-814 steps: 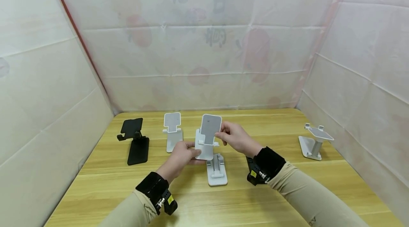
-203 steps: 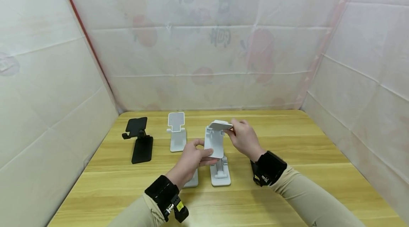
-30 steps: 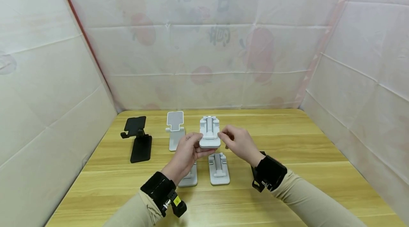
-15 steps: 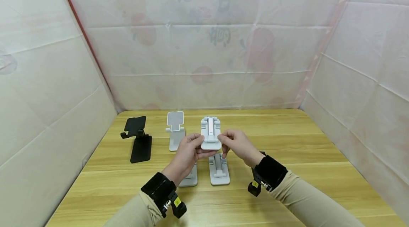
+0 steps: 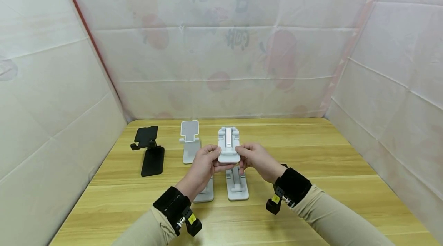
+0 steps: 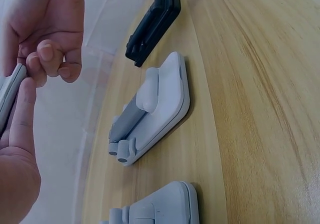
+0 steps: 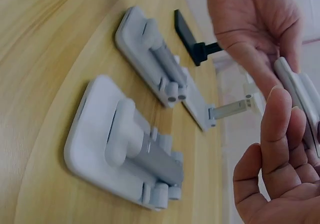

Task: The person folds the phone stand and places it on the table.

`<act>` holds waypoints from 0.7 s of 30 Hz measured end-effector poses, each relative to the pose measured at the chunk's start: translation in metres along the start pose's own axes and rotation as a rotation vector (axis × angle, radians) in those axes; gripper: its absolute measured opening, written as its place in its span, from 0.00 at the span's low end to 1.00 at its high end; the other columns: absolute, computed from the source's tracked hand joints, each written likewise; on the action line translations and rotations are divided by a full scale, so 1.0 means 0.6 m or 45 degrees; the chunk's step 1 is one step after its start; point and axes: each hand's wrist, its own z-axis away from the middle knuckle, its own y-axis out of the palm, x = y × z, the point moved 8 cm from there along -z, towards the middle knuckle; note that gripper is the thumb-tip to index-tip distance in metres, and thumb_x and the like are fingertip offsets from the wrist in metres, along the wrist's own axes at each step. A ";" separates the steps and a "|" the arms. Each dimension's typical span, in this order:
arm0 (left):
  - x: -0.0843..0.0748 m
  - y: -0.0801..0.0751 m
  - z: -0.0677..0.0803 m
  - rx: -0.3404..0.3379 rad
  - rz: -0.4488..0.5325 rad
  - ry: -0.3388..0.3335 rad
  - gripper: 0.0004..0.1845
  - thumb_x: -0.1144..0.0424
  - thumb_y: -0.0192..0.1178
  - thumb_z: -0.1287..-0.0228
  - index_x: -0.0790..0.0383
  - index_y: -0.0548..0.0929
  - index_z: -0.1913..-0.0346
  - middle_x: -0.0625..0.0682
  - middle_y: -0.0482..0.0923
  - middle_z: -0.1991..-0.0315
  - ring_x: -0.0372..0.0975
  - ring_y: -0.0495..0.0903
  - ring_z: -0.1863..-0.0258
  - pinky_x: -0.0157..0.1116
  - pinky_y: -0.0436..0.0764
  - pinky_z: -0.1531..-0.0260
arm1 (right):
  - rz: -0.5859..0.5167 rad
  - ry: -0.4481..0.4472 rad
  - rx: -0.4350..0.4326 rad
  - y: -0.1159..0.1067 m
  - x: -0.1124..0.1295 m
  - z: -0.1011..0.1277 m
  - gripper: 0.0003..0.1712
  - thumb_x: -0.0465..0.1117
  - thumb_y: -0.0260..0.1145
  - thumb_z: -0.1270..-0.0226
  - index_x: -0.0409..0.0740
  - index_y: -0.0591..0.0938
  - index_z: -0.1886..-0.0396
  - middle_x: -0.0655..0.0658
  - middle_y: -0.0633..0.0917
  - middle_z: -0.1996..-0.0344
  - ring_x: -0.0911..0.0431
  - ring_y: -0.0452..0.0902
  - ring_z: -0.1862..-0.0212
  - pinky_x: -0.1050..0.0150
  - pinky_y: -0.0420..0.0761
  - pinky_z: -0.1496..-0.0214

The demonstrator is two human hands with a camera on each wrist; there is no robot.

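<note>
Right hand [image 5: 254, 157] has closed in; both grips pinch the folded stand [image 5: 228, 145].

A wooden table [image 5: 311, 169] fills the floor of a white-lined booth, and everything else sits on its top. Two folded white phone stands lie flat side by side near the table's middle: one [image 5: 237, 184] to the right, the other [image 5: 205, 192] just beside it on the left, partly hidden. Toward the table's far edge stands an opened white phone stand [image 5: 189, 142], its plate upright. Left of that, near the table's far left corner, stands an opened black phone stand [image 5: 148, 152]. Pale plastic sheeting [image 5: 221, 46] with faint red and dark prints rises behind the table's far edge and along both sides.
</note>
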 end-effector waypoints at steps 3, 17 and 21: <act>0.003 0.003 -0.001 0.016 -0.016 -0.013 0.17 0.62 0.42 0.16 0.74 0.68 0.40 0.72 0.82 0.46 0.51 0.88 0.53 0.45 0.89 0.49 | -0.020 0.010 0.005 0.003 0.000 0.001 0.20 0.50 0.56 0.18 0.35 0.79 0.55 0.46 0.80 0.72 0.53 0.78 0.71 0.55 0.85 0.53; 0.001 -0.027 0.006 0.025 -0.062 -0.088 0.22 0.57 0.45 0.16 0.71 0.71 0.33 0.70 0.83 0.47 0.52 0.88 0.51 0.46 0.88 0.47 | 0.042 0.005 -0.206 -0.076 0.001 0.003 0.20 0.46 0.51 0.16 0.31 0.78 0.50 0.44 0.81 0.73 0.51 0.83 0.70 0.49 0.80 0.40; 0.000 -0.065 0.010 -0.067 -0.047 -0.095 0.22 0.58 0.45 0.17 0.72 0.71 0.34 0.73 0.81 0.44 0.53 0.88 0.51 0.46 0.88 0.46 | 0.115 0.015 -0.280 -0.128 -0.005 0.006 0.21 0.46 0.50 0.15 0.30 0.78 0.47 0.43 0.81 0.72 0.51 0.82 0.69 0.49 0.79 0.38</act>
